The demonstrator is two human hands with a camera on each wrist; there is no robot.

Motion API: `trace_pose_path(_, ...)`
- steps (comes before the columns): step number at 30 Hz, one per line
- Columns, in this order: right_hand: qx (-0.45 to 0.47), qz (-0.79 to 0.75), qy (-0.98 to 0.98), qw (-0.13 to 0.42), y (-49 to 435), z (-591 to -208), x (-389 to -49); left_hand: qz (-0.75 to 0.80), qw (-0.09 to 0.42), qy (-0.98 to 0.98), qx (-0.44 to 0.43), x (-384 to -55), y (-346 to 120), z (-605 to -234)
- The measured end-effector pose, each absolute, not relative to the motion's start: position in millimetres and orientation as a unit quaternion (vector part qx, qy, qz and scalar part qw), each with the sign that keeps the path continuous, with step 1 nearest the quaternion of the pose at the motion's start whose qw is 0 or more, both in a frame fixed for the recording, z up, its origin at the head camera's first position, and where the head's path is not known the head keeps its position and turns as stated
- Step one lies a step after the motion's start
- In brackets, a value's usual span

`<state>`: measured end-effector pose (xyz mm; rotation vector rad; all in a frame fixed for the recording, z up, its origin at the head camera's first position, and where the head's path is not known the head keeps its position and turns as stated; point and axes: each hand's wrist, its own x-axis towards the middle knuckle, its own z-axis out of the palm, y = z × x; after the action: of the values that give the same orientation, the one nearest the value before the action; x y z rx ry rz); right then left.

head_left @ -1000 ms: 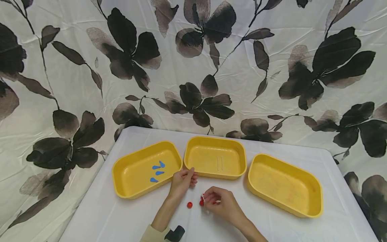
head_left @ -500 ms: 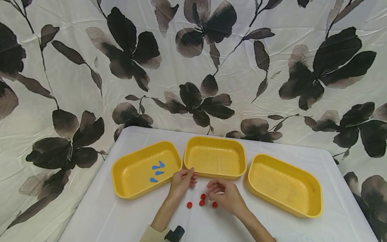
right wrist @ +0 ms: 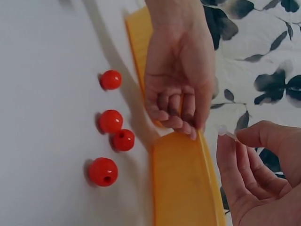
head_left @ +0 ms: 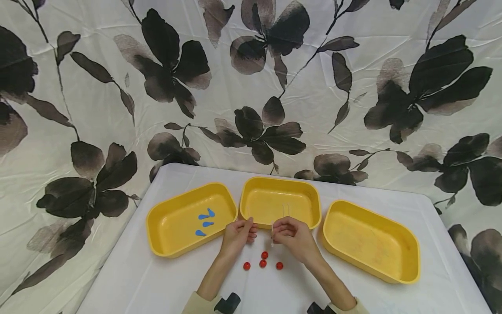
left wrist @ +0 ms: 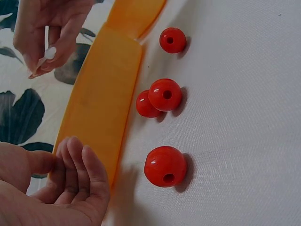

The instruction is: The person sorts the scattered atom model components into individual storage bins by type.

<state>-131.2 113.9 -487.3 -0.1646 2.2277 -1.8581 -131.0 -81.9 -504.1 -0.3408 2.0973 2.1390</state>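
My right hand (head_left: 296, 237) pinches a thin white stick with a rounded end (right wrist: 223, 130) between thumb and fingers, in front of the middle yellow tray (head_left: 251, 223). My left hand (head_left: 235, 237) holds the near left corner of that tray's rim, thumb at the edge and the other fingers loosely curled outside. Several red beads with holes (left wrist: 165, 166) lie on the white cloth below the hands; two of them (head_left: 263, 259) are close together. Inside the middle tray lie two thin, pale sticks (head_left: 286, 208), partly hidden by my right hand.
A left yellow tray (head_left: 157, 237) holds several blue drop-shaped pieces (head_left: 201, 223). Another yellow tray (head_left: 370, 240) stands at the right. A white cloth (head_left: 129, 279) covers the table, with a floral curtain (head_left: 219, 78) behind it.
My right hand has risen from among the beads to the middle tray's front edge, carrying the white stick. The beads it covered now show. My left hand stays at the tray corner.
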Motion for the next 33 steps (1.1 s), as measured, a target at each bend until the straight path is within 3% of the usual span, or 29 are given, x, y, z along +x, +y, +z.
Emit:
trace_pose_path(12,-0.012,-0.663,0.742,0.101,111.0,-489.1,-149.5,0.704,0.057,0.7,-0.105,-138.7,-83.4,-528.0)
trace_pose_path(23,0.012,-0.683,0.726,0.082,108.4,-492.9,-167.9,0.697,0.064,0.705,-0.111,-129.1,-81.9,-500.4)
trace_pose_path(33,0.033,-0.68,0.729,0.068,102.8,-496.6,-188.3,0.712,0.055,0.692,-0.103,-136.8,-83.0,-527.1)
